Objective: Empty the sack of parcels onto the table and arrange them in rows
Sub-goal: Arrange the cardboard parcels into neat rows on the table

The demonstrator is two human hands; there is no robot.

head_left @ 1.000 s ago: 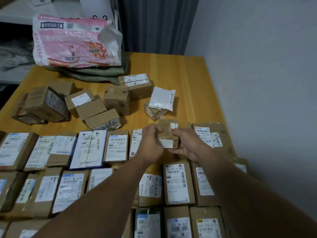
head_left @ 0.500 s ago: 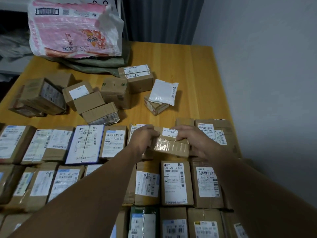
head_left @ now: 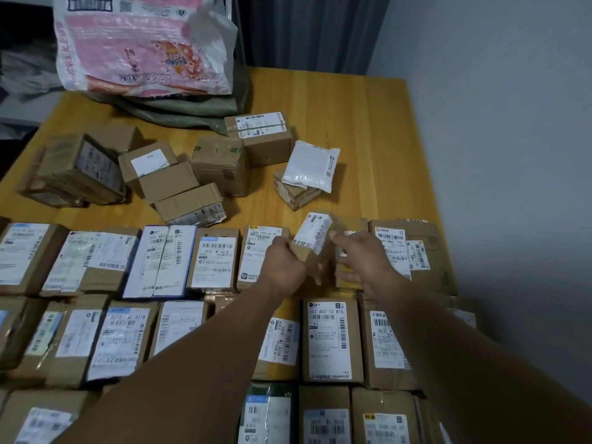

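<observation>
Three rows of labelled parcels fill the lower half of the frame: near row (head_left: 323, 421) at the bottom edge, middle row (head_left: 331, 338) above it, far row (head_left: 214, 257) across mid-frame, labels up. Your forearms cross the first two. Your left hand (head_left: 283, 267) is curled round the lower end of a small parcel (head_left: 314, 233), holding it tilted over the far row, right of centre. Your right hand (head_left: 362, 261) sits just right of it, fingers reaching toward the parcel; with the motion blur, I can't tell if it pinches or only touches. Beyond, a loose pile (head_left: 221, 165) of brown boxes lies unsorted, with a white mailer (head_left: 310, 165) resting on a small box at its right. Upper left: a pink-and-white bag (head_left: 144, 43) lies on a flat green sack (head_left: 192, 107) at the far end of the table (head_left: 368, 139).
</observation>
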